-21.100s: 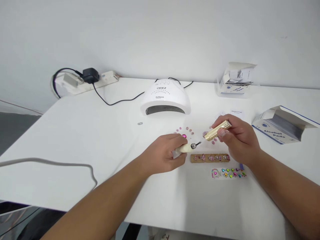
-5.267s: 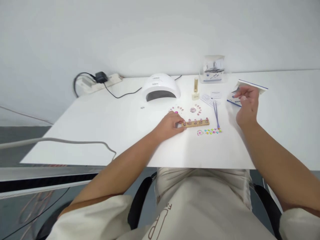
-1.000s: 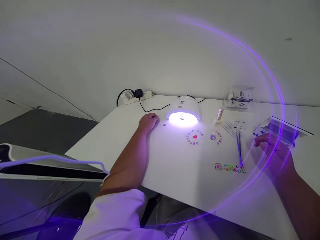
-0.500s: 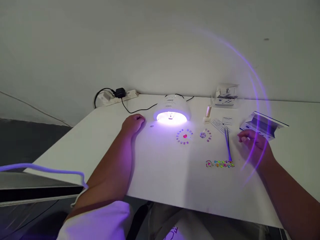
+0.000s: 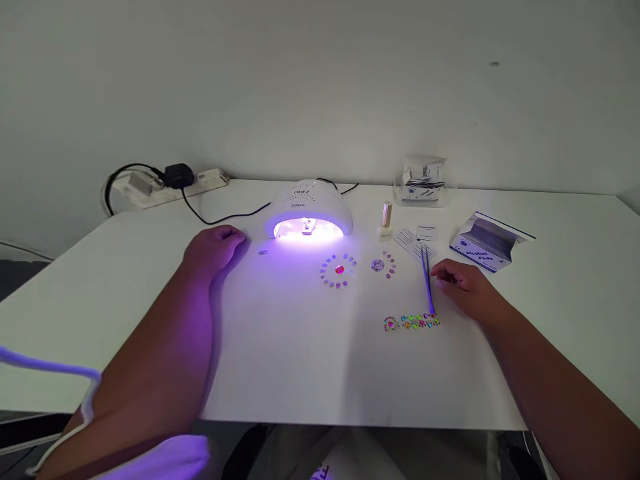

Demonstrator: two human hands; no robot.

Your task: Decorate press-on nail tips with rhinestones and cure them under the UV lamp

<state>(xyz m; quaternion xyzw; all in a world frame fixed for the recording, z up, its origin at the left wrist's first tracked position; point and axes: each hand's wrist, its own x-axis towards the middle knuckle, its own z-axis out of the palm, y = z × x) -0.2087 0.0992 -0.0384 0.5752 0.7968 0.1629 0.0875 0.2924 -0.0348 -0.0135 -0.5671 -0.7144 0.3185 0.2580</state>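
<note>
My left hand point(image 5: 214, 248) rests on the table, fingers curled in and nothing visible in them. It lies left of a lit white nail lamp point(image 5: 310, 203), whose purple-white glow spills onto the table. My right hand point(image 5: 463, 285) is beside the blue tweezers point(image 5: 427, 280); its fingers are loosely bent, slightly apart and empty. The tweezers lie with their tips on a printed card and their rear end at a strip of colourful gems point(image 5: 413, 323). A small nail-shaped piece point(image 5: 263, 253) lies near the left hand.
Two rings of pale gems surround a red gem point(image 5: 340, 269) and a silvery disc point(image 5: 378, 265). Behind stand a polish bottle point(image 5: 385, 223) and a clear tray of packets point(image 5: 423, 181). An alcohol pads box point(image 5: 484, 248) lies right. A cable runs to a power strip point(image 5: 213, 179).
The view has turned to the right and come closer, shifting the table's things leftward. My right hand has moved away from the alcohol pads box toward the tweezers. The left hand stays beside the lamp.
</note>
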